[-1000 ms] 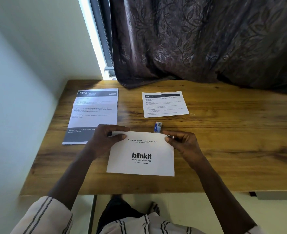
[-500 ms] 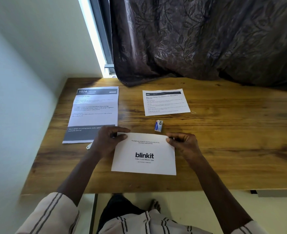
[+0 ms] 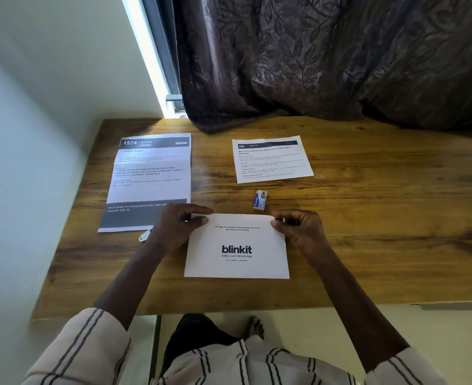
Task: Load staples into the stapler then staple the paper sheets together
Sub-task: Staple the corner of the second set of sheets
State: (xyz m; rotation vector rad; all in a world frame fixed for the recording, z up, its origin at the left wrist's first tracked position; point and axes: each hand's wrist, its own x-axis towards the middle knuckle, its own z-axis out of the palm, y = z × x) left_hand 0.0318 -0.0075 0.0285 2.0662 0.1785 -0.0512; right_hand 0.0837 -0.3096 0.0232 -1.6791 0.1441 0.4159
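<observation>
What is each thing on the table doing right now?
blinkit sheet: flat on the table, both top corners held.
left hand: pinches its top left corner.
right hand: pinches its top right corner.
staple box: lying beyond the sheet, untouched.
1574 sheet: flat, creased, untouched.
Move Dry Clothes sheet: flat, untouched.

Daylight pours from a blown-out window strip [image 3: 145,51] beside the dark curtain [image 3: 312,65], leaving the bench [image 3: 382,232] evenly lit. Wide-angle bending curves the edges; fine print on the far paper sheet [image 3: 271,162] blurs.
</observation>
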